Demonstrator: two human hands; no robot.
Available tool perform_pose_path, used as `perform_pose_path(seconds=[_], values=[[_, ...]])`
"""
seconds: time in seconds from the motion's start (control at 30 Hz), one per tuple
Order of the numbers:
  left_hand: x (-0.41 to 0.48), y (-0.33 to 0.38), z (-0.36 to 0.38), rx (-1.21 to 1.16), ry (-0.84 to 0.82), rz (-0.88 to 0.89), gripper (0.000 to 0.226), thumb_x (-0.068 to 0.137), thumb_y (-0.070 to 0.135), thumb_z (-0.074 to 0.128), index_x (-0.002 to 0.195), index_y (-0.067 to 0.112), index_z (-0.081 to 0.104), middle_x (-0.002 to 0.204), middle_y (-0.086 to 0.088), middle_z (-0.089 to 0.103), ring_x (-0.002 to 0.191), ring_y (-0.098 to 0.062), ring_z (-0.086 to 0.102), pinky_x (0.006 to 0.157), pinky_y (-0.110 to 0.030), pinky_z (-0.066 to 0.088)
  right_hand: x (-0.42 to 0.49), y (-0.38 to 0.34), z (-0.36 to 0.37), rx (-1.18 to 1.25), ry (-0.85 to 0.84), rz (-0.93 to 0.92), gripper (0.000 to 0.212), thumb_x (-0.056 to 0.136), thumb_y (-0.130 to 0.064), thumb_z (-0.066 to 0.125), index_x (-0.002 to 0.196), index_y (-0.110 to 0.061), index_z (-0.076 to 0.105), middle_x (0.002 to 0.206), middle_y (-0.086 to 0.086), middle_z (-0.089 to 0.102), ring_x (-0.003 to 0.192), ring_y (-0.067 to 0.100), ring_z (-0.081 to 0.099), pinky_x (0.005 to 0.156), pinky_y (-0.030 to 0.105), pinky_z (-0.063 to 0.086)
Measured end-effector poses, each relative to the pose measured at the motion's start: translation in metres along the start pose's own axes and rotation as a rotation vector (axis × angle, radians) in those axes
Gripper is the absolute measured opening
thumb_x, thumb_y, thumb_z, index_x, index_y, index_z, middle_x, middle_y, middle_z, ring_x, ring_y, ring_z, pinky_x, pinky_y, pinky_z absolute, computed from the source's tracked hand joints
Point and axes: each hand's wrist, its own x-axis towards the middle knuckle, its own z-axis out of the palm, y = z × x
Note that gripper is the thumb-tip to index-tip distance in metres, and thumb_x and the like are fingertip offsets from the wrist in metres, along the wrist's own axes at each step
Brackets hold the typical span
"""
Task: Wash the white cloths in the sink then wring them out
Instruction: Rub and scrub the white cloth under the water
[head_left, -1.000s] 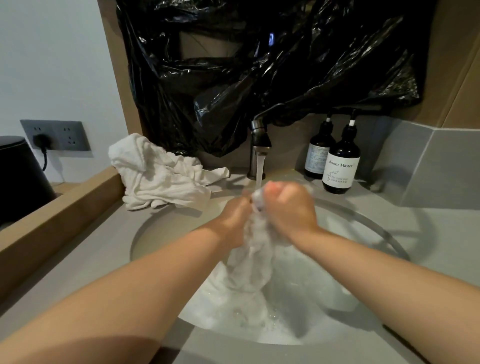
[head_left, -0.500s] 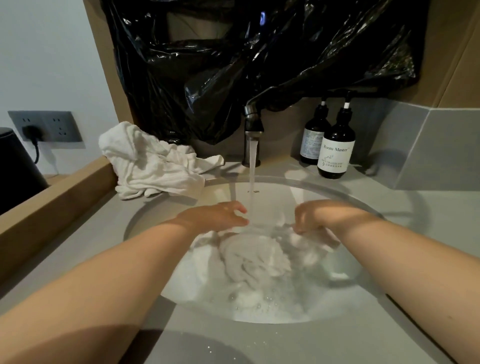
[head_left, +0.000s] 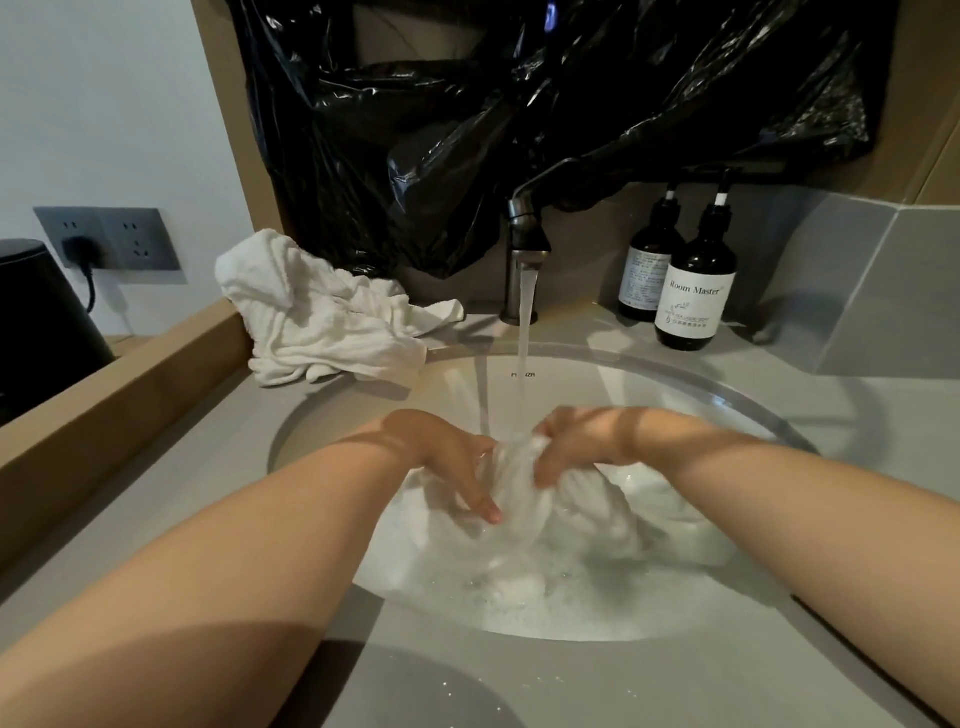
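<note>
The wet cloth (head_left: 517, 483) is bunched up in the sink (head_left: 623, 384), under the running tap (head_left: 524, 234). The left hand (head_left: 447, 457) is at its nine o'clock and the right hand (head_left: 582, 447) at its three o'clock, and both hold it tight. More white cloths (head_left: 322, 322) lie at the sink's ten o'clock.

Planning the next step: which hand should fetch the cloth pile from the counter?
Left, probably. The cloth pile sits left of the sink, nearer the left hand; the right hand grips the wet cloth.
</note>
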Motion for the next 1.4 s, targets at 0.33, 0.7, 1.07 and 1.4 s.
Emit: perform_pose_path(seconds=[0.33, 0.7, 1.07, 1.4], values=[[-0.015, 0.014, -0.005, -0.683, 0.235, 0.453, 0.044, 0.08, 0.012, 0.078, 0.12, 0.022, 0.063, 0.116, -0.002, 0.07, 0.108, -0.018, 0.066, 0.093, -0.029, 0.053, -0.059, -0.032, -0.06, 0.906, 0.199, -0.229, 0.023, 0.078, -0.007, 0.057, 0.098, 0.002, 0.066, 0.089, 0.016, 0.07, 0.082, 0.026, 0.07, 0.076, 0.034, 0.057], [-0.027, 0.0, -0.018, -0.933, 0.582, 0.549, 0.029, 0.079, 0.017, 0.067, 0.101, -0.002, 0.068, 0.088, -0.02, 0.068, 0.08, -0.028, 0.065, 0.071, -0.033, 0.051, -0.053, -0.006, -0.074, 0.373, 0.308, -0.061, 0.02, 0.067, -0.006, 0.064, 0.08, 0.009, 0.066, 0.072, 0.022, 0.062, 0.056, 0.027, 0.058, 0.056, 0.026, 0.046], [-0.025, 0.015, -0.012, -0.735, 0.547, 0.441, 0.021, 0.082, 0.01, 0.07, 0.103, 0.003, 0.069, 0.089, -0.006, 0.071, 0.078, -0.014, 0.068, 0.065, -0.024, 0.054, -0.034, 0.001, -0.043, -0.024, -0.09, -0.038, 0.059, 0.082, -0.021, 0.075, 0.131, -0.023, 0.044, 0.131, -0.007, 0.054, 0.118, 0.009, 0.052, 0.101, 0.024, 0.041], [-0.019, 0.01, -0.015, -0.865, 0.573, 0.466, 0.044, 0.058, 0.035, 0.079, 0.1, 0.025, 0.07, 0.098, -0.001, 0.069, 0.096, -0.017, 0.064, 0.088, -0.034, 0.048, -0.029, -0.022, -0.032, 0.195, 0.255, -0.099, 0.049, 0.047, -0.024, 0.075, 0.094, -0.012, 0.068, 0.09, 0.012, 0.07, 0.081, 0.03, 0.068, 0.073, 0.038, 0.055]])
